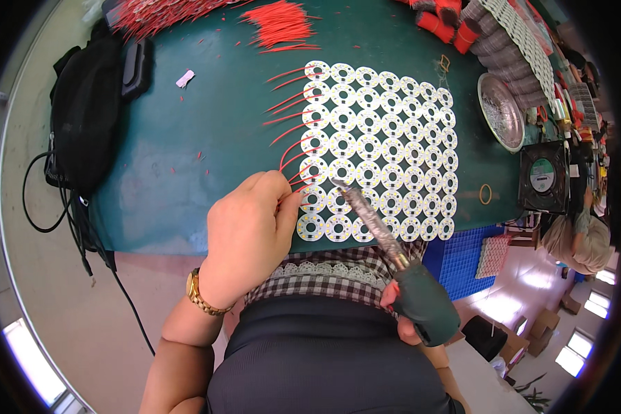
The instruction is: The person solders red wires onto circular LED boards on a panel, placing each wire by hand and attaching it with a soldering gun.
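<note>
A panel of white ring-shaped LED circuit boards point(391, 150) lies on the green table, with yellow chips on each ring. Thin red wires point(285, 115) stick out leftward from the rings of its left column. Beside the lower part of that column, my left hand point(252, 214) is closed in a pinch on red wires, whose ends reach the rings. A soldering iron point(376, 224) is in my right hand point(403, 321), fingers wrapped round its dark handle. Its tip is over the second column, near the left hand; whether it touches a board I cannot tell.
Cut red wires point(279, 24) lie in a pile at the far side. A black bag point(86, 117) with cables sits at the left. On the right are a metal bowl point(501, 114), a black fan point(544, 177) and stacked boards point(504, 62). Another person point(578, 238) is farther right.
</note>
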The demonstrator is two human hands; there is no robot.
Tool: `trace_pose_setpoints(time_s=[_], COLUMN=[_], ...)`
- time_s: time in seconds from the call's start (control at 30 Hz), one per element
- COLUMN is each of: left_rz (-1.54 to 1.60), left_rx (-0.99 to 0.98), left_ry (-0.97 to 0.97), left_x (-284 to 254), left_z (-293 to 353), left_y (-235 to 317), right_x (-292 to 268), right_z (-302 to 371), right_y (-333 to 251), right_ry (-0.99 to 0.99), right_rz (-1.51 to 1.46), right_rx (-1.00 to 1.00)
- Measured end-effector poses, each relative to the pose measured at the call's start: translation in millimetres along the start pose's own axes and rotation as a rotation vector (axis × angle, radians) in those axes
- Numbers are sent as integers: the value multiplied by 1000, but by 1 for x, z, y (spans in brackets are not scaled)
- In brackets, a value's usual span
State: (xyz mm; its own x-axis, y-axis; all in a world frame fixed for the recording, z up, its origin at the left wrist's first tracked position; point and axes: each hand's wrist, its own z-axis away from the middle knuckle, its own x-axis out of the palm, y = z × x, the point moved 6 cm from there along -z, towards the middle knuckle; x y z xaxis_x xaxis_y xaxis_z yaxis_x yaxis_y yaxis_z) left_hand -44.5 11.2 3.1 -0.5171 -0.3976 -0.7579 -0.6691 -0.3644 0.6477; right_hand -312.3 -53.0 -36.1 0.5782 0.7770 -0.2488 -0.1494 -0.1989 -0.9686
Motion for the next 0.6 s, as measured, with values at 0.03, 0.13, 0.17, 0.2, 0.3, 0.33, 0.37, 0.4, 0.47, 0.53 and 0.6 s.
trace_pose_setpoints(time_s=[0.03,0.13,0.17,0.2,0.3,0.33,0.37,0.4,0.47,0.53,0.6], left_rz=[-14,7,5,-35,5,86,125,125,149,174,239], left_rx=[15,26,23,47,28,-20,20,17,44,18,45], left_ry=[-19,-46,-42,-9,94,168,193,191,237,199,104], left_x=[0,-4,-10,-21,-44,-50,-49,-43,-31,-19,-8], left_z=[0,4,6,7,9,10,10,10,11,10,7], left_y=[1,3,3,3,7,5,8,8,3,-4,-4], right_x=[0,2,-3,-8,-4,-5,-4,-2,0,1,-10], right_z=[-3,-8,-2,10,31,32,31,19,7,3,37], right_y=[-7,-9,-8,6,34,35,33,16,-1,-4,36], right_ry=[59,216,211,175,223,301,307,317,312,260,149], right_rz=[19,-201,-203,-297,-458,-524,-521,-318,-120,-177,-268], right_rx=[-59,-143,-145,103,271,189,189,89,-15,-27,104])
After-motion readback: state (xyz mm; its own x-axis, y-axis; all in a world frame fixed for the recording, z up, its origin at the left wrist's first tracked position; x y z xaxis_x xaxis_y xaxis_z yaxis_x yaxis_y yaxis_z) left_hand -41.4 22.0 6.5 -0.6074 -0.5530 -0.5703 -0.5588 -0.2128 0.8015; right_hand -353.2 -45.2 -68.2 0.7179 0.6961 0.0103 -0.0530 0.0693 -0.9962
